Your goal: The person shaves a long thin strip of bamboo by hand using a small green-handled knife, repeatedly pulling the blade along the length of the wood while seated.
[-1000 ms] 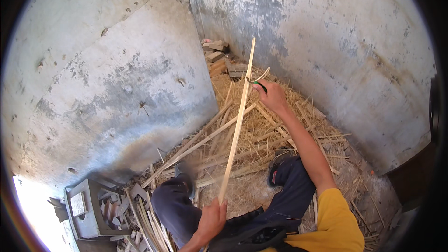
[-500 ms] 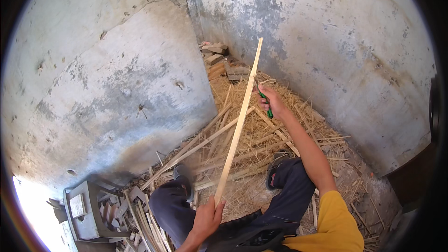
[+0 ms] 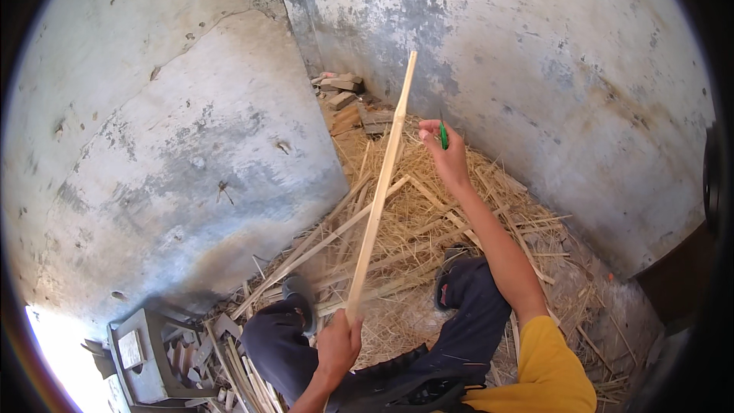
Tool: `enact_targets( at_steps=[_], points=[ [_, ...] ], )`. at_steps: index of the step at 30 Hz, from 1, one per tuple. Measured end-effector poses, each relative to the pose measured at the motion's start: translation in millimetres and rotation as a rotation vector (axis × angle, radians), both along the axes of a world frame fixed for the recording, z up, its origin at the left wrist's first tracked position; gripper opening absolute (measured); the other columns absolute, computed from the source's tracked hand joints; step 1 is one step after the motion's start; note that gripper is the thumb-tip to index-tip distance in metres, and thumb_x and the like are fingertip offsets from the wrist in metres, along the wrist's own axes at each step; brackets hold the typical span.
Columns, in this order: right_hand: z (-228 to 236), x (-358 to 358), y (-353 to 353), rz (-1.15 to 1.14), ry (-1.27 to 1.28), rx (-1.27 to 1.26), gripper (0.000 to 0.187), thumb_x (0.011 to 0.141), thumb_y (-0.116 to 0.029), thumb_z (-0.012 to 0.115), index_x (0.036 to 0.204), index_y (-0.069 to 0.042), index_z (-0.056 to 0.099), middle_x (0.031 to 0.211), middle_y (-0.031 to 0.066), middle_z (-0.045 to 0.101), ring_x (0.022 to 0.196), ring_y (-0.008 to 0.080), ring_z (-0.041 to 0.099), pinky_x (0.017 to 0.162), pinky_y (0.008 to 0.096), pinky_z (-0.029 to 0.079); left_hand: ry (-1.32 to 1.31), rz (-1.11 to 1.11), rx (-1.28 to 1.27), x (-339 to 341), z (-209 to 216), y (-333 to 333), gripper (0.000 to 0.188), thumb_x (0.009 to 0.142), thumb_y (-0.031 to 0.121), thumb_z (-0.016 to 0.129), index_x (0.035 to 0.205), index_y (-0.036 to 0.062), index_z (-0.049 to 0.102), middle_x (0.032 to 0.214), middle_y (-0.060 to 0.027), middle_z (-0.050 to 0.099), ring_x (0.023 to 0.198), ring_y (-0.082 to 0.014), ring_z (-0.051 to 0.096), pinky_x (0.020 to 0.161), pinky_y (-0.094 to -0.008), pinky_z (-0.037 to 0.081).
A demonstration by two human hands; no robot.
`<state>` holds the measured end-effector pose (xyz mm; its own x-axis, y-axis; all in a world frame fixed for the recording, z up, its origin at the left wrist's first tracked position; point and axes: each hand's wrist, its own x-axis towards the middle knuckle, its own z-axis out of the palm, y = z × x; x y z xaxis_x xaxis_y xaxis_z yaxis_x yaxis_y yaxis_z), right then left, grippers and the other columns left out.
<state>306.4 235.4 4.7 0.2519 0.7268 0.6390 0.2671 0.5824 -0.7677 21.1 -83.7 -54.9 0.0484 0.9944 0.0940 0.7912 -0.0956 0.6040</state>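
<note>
My left hand (image 3: 339, 346), low in front of my lap, is closed round the lower end of a long pale bamboo strip (image 3: 376, 210). The strip slants up and away, and narrows above a joint near its far end. Farther out, my right hand (image 3: 448, 154) grips a knife with a green handle (image 3: 443, 136). Its thin dark blade points upward, to the right of the strip and apart from it. Both hands are above a heap of straw-like shavings (image 3: 428, 206).
More strips (image 3: 325, 226) lie across the shavings between my feet. Bricks (image 3: 342, 90) are stacked in the corner where two peeling walls (image 3: 191, 145) meet. At lower left a grey stool-like frame (image 3: 149, 367) lies among wood scraps. A dark object (image 3: 677, 283) stands at the right.
My right hand has moved up with the knife, from beside the strip to a little away from it. The knife has turned more upright. My left hand still holds the strip.
</note>
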Motion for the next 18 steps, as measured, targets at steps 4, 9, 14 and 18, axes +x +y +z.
enact_targets(
  at_steps=[4,9,14,18],
  points=[
    [-9,16,12,0.094,0.074,-0.238,0.036,0.104,-0.033,0.069,0.125,-0.004,0.07,0.069,-0.0071,0.05,0.052,0.0033,0.038,0.046,0.0261,0.028,-0.035,-0.018,0.037,4,-5,-3,0.032,0.103,0.028,0.067,0.096,0.0012,0.05,0.059,-0.0239,0.06,0.057,-0.0471,0.064,0.05,-0.0559,0.045],
    [7,14,-8,0.263,0.272,-0.504,0.034,0.105,-0.024,0.068,0.128,0.0,0.068,0.073,-0.0048,0.053,0.053,0.002,0.038,0.047,0.0246,0.028,-0.028,-0.036,0.019,3,-8,-7,0.03,0.104,0.026,0.067,0.099,0.0011,0.051,0.06,-0.0242,0.06,0.058,-0.0482,0.063,0.052,-0.0558,0.046],
    [14,14,-11,0.233,0.208,-0.477,0.027,0.105,-0.021,0.066,0.123,-0.001,0.07,0.075,-0.0018,0.062,0.052,0.003,0.04,0.046,0.0246,0.03,-0.075,-0.04,-0.035,1,-3,-8,0.029,0.104,0.027,0.066,0.102,0.0007,0.053,0.061,-0.0253,0.06,0.06,-0.0497,0.063,0.054,-0.0558,0.046],
    [12,18,-7,0.23,0.145,-0.482,0.024,0.106,-0.02,0.065,0.117,0.0,0.071,0.077,-0.0013,0.063,0.053,0.0044,0.042,0.048,0.0249,0.032,-0.13,-0.054,-0.114,-5,-4,-9,0.03,0.106,0.028,0.064,0.104,-0.0004,0.055,0.063,-0.0256,0.06,0.062,-0.0493,0.064,0.056,-0.0531,0.046]
  ],
)
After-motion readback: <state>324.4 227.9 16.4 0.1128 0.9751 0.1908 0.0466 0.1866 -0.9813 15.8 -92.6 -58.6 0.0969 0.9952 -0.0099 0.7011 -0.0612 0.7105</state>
